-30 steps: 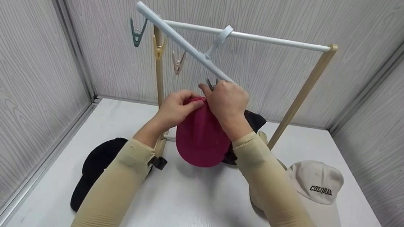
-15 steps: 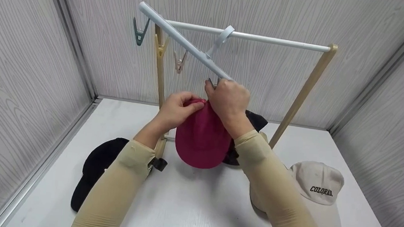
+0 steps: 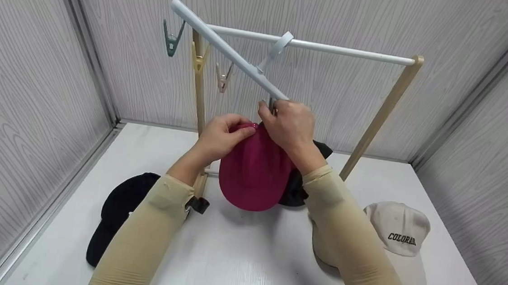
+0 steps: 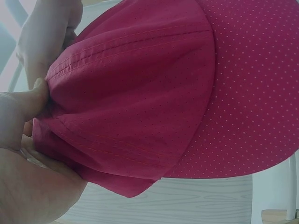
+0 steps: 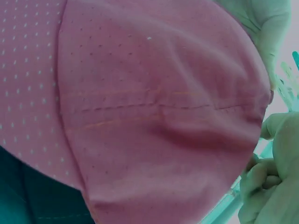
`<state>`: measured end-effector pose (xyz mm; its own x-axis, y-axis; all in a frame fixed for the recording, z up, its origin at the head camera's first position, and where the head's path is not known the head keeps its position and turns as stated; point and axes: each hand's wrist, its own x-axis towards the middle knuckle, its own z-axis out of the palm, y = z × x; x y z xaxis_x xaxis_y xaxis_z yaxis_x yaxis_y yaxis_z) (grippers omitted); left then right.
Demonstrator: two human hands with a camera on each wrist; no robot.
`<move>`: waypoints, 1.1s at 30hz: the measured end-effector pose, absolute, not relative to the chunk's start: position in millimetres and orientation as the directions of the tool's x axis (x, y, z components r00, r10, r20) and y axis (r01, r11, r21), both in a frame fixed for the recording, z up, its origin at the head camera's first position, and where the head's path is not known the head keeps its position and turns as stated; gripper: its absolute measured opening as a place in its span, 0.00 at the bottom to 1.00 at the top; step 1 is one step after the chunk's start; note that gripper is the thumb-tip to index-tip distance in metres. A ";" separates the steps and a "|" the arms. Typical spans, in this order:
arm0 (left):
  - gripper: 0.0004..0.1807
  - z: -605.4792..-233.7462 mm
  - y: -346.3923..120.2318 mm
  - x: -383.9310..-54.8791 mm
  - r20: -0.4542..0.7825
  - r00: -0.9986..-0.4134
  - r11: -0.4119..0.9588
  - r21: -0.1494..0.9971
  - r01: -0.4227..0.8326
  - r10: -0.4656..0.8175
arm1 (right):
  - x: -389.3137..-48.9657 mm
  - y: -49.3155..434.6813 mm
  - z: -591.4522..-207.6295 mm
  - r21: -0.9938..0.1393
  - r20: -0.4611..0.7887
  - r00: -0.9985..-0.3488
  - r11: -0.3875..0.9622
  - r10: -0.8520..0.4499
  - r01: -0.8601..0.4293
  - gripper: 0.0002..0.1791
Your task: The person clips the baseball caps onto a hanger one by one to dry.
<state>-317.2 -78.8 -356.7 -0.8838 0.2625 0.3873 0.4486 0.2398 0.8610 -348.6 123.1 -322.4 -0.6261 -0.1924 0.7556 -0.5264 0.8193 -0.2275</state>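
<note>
A dark pink cap (image 3: pixel 253 174) with a dotted brim hangs brim down in the head view, close in front of the rack. My left hand (image 3: pixel 218 137) pinches its crown near the top button, thumb in front; the left wrist view shows that thumb (image 4: pixel 35 98) pressing into the fabric. Just right of the crown, my right hand (image 3: pixel 292 123) grips a grey clip (image 3: pixel 271 104) at the lower end of a pale blue hanger bar (image 3: pixel 229 47). Most of the clip is hidden by the fingers. In the right wrist view the curled right hand (image 5: pixel 275 172) sits beside the crown.
The hanger hooks over the white rail of a wooden-legged rack (image 3: pixel 356 53). Green (image 3: pixel 171 41), yellow (image 3: pixel 199 59) and pale pink clips (image 3: pixel 223 79) hang from its bar. Behind the pink cap is a black cap (image 3: pixel 294 191). A black cap (image 3: pixel 122 209) and a beige cap (image 3: pixel 399 231) lie on the table.
My right hand has shifted slightly right, and the clip's handles now show closer together between thumb and fingers. The left hand keeps its pinch on the pink cap, nearly still.
</note>
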 end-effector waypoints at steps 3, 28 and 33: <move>0.11 -355.4 -78.4 -316.7 0.385 -0.884 0.246 0.860 0.448 0.264 | -348.5 128.5 -318.7 -0.322 0.710 -0.677 0.766 -0.194 -0.557 0.26; 0.11 -359.0 -79.7 -315.9 0.388 -0.880 0.222 0.865 0.450 0.273 | -345.6 137.3 -315.5 -0.767 0.498 -0.846 0.360 -0.188 -0.531 0.26; 0.11 -360.5 -79.6 -317.6 0.382 -0.882 0.179 0.881 0.437 0.277 | -346.1 139.8 -315.3 -0.807 0.480 -0.856 0.285 -0.193 -0.517 0.25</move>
